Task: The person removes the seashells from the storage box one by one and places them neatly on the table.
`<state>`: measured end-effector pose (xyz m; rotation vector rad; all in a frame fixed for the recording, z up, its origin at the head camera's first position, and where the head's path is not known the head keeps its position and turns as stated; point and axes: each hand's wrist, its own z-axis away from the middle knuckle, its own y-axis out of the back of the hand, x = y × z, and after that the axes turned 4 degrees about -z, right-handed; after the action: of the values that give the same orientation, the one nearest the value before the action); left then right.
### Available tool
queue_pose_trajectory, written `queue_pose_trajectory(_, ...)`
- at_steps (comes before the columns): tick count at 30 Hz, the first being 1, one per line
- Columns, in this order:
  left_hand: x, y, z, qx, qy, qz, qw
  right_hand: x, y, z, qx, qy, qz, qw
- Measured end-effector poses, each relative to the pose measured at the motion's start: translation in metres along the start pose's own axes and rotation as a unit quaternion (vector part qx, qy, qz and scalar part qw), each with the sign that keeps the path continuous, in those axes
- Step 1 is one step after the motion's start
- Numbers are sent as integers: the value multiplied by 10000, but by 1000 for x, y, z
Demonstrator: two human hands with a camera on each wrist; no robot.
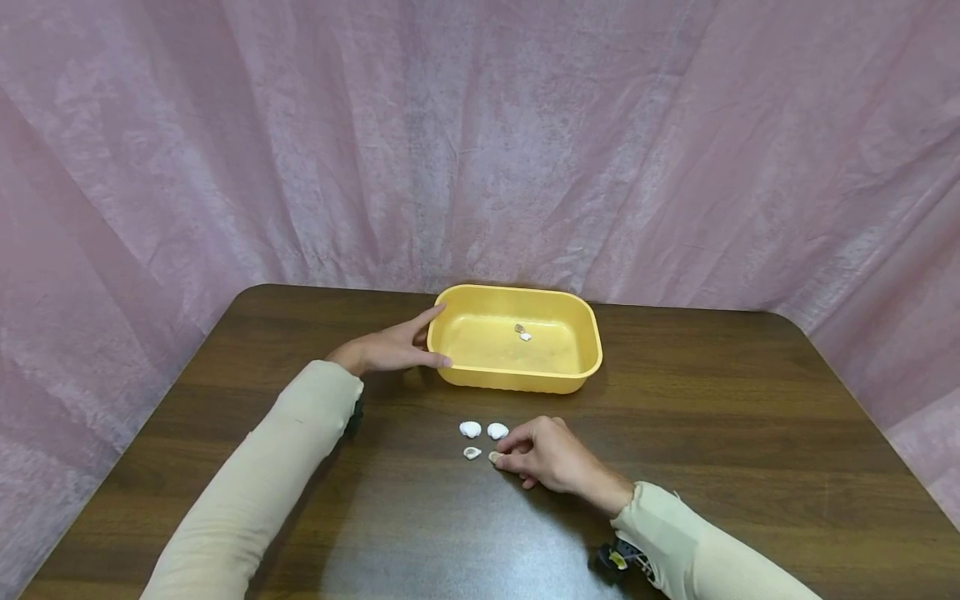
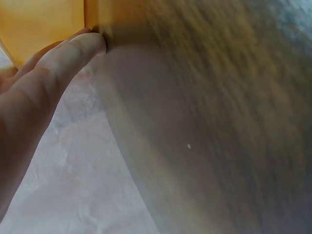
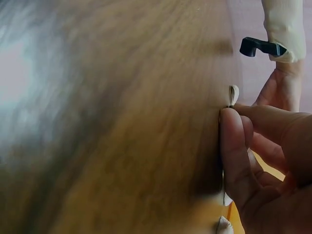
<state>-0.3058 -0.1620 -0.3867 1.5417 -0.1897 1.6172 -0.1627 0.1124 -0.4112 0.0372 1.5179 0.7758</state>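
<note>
My right hand (image 1: 547, 457) is low over the table, with thumb and index fingertip pinching a small beige seashell (image 1: 494, 457). Two white ribbed seashells, the left one (image 1: 470, 429) and the right one (image 1: 497, 431), lie just beyond it. Left of the pinched shell is a small pale seashell (image 1: 472, 452) with a hollow face up. A yellow plastic tub (image 1: 517, 379) stands farther back. My left hand (image 1: 390, 346) rests against its left end, thumb at the near corner and index finger along the far side, fingers extended. In the right wrist view, a shell (image 3: 234, 95) shows just past the fingertips.
Inside the tub lie a small brownish shell (image 1: 519, 328) and a white shell (image 1: 525, 337). The dark wood table (image 1: 750, 433) spreads around both arms. Behind its far edge hangs a pink curtain (image 1: 480, 150).
</note>
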Motion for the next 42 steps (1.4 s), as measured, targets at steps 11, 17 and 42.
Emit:
queue_pose_trajectory(11,1,-1,0,33,21,-88,10000,0,-1,0,60,39,90,9999)
queue_pose_trajectory(17,1,-1,0,14,40,-38,10000,0,-1,0,56,41,82,9999)
queue_pose_trajectory(42,5,-1,3,58,104,-78,9999,-3,-2,-1,74,-80,15,9999)
